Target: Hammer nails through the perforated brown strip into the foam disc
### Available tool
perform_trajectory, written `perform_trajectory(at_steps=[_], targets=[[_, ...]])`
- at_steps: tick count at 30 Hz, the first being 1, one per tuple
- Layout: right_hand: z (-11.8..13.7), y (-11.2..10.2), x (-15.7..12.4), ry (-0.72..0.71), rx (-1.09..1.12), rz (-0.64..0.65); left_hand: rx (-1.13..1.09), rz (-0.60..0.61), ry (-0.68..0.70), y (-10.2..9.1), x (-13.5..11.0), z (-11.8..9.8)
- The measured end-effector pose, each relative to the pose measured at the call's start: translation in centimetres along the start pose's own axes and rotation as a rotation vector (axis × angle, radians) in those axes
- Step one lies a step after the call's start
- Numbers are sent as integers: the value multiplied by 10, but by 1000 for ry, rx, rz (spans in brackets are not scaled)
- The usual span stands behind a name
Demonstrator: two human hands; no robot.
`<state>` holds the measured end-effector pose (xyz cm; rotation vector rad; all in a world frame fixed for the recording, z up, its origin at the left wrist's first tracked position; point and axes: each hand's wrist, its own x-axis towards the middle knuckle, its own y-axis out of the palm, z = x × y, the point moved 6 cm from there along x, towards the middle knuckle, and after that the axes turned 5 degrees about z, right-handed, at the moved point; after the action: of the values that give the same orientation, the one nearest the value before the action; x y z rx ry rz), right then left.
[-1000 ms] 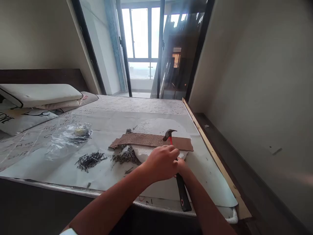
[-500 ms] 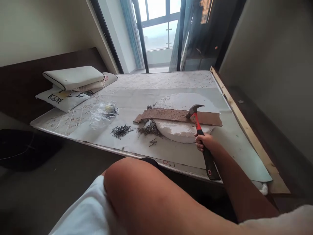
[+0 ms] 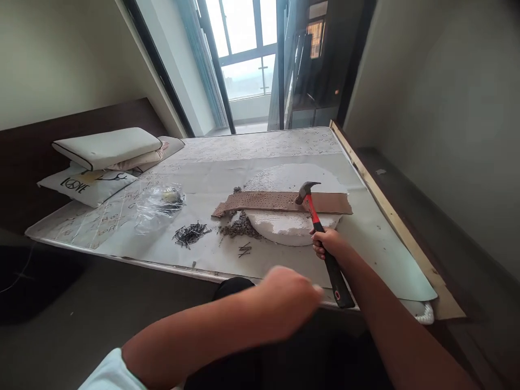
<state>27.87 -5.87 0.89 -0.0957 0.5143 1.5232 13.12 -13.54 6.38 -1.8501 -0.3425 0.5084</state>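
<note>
My right hand (image 3: 325, 244) is wrapped round the dark grip of a claw hammer (image 3: 313, 211). The hammer's head rests on, or just above, a long brown strip of board (image 3: 268, 200) dotted with many small holes or nail heads. This strip lies across a round white foam-like slab (image 3: 280, 227). Nearer to me, my left hand (image 3: 290, 300) hovers in front of the bed edge, blurred, its fingers turned away and hidden. A few loose nails (image 3: 244, 249) lie before the slab, and a bigger pile of nails (image 3: 190, 234) is to their left.
Grey crumbs (image 3: 242, 227) are heaped at the slab's left side. A clear plastic bag (image 3: 158, 208) lies farther left, near stacked pillows (image 3: 108, 147). Pale sheeting (image 3: 377, 244) covers part of the mattress (image 3: 52, 225). A wooden rail (image 3: 374, 195) runs along the right side.
My left arm has swung forward, bringing the left hand into view near the bed edge. The view has shifted slightly. My right hand still holds the hammer over the strip.
</note>
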Motion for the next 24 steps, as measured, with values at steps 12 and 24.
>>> perform_trajectory(at_steps=[12,24], targets=[[8,0,11,-15,30,4,70,-40,-658,14,-5,239],[19,-5,9,-15,20,-20,87,-116,-638,25,11,259]])
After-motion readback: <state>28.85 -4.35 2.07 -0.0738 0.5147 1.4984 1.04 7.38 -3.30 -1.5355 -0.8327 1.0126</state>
